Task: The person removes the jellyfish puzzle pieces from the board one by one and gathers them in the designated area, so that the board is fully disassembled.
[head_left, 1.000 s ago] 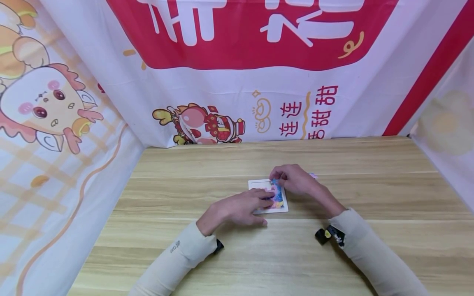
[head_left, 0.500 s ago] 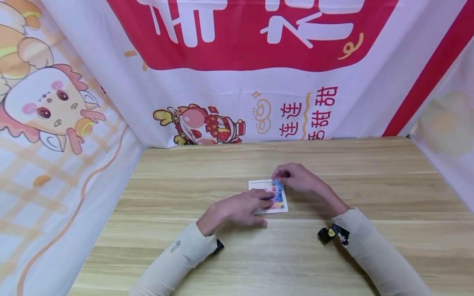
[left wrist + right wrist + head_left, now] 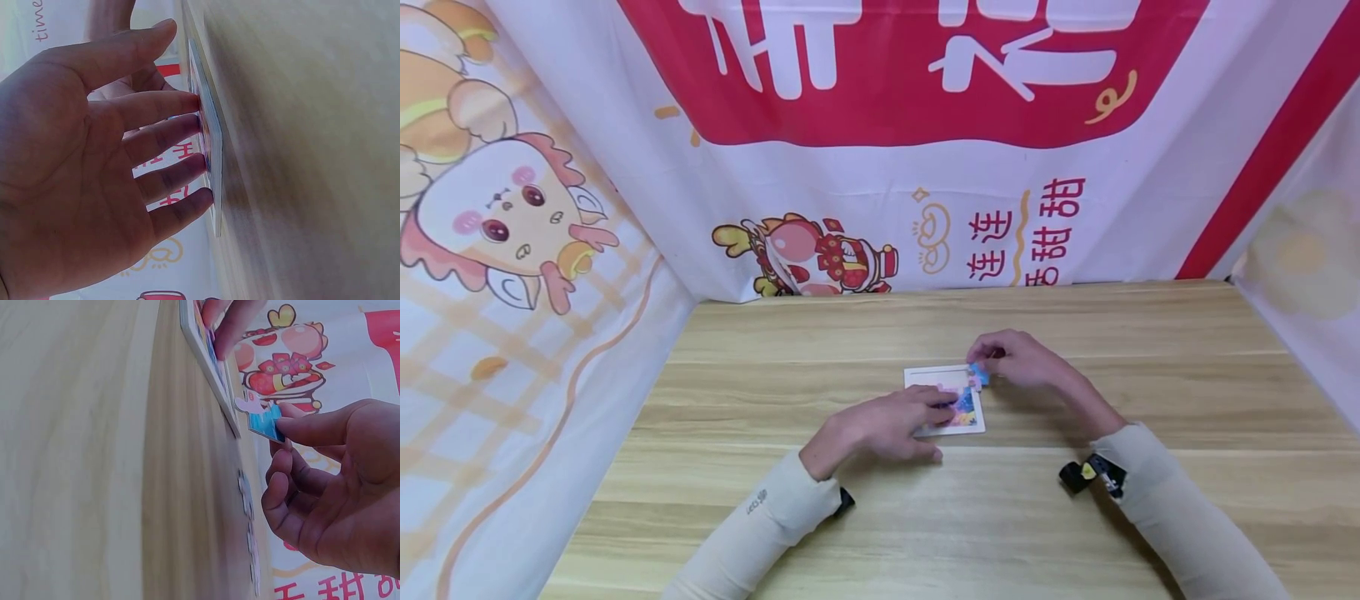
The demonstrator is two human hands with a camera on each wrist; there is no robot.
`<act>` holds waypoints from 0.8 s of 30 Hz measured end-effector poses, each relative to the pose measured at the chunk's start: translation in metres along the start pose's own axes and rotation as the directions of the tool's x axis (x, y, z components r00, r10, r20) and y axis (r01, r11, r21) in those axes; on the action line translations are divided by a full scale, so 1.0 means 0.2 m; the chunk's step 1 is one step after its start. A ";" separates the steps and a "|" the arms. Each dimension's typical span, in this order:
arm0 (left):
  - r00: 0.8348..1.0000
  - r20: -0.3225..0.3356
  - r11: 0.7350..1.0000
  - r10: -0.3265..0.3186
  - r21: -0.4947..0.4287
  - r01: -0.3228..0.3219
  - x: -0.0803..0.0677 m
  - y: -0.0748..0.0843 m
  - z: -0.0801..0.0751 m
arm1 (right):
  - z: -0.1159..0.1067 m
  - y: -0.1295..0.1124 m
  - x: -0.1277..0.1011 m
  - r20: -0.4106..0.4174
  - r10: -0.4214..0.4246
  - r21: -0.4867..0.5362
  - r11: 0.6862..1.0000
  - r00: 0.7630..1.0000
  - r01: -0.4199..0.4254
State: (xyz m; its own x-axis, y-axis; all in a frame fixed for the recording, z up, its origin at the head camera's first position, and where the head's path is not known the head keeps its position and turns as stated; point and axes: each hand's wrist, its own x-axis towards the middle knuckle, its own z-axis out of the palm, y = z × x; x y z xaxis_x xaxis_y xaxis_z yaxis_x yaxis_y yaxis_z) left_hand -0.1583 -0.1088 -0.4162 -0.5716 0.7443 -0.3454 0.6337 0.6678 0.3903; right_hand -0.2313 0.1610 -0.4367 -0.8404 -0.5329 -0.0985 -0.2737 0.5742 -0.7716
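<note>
The work seems to be partly done, because in the head view the white tray (image 3: 922,379) has coloured pieces (image 3: 967,406) toward four o'clock, while its band from about ten to one o'clock shows bare white. How much is filled in the middle I cannot tell, since the left hand (image 3: 887,421) comes from eight o'clock and covers it. This hand holds nothing; its fingers are spread apart, with the tips resting on the tray.

The right hand (image 3: 1022,360), at two o'clock of the tray, pinches a blue-and-pink puzzle piece (image 3: 267,423) between thumb and fingertips. The piece is at the tray's two o'clock corner, tilted; whether it touches the rim is not clear.

Some loose pieces (image 3: 250,519) lie flat on the table (image 3: 880,533), about six o'clock of the held one in the right wrist view. They seem to remain for placing; their exact number is hard to count. A printed cloth (image 3: 917,208) hangs at twelve o'clock, well apart. Only the left hand seems to be an obstacle, over the tray's middle.
</note>
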 end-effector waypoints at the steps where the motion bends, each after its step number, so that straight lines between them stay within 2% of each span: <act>1: 1.000 -0.001 1.000 0.000 0.002 0.000 0.00 0.00 0.00 | -0.01 0.00 -0.01 -0.001 0.008 -0.002 1.000 1.000 -0.008; 13: 1.000 0.006 0.999 -0.017 0.032 0.016 0.01 0.01 0.00 | -0.10 0.04 -0.08 -0.008 0.051 0.005 0.999 0.999 -0.051; 24: 1.000 0.006 0.999 -0.030 0.021 0.030 0.01 0.00 0.01 | -0.21 0.11 -0.15 -0.017 0.109 0.025 0.994 0.994 -0.108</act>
State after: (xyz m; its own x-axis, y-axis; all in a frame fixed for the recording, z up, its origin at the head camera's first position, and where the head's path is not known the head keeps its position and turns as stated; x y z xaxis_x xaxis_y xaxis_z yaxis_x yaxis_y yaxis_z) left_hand -0.1581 -0.1070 -0.4175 -0.5872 0.7241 -0.3618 0.6272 0.6895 0.3621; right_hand -0.2330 0.2159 -0.4244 -0.8732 -0.4564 -0.1711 -0.1692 0.6131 -0.7717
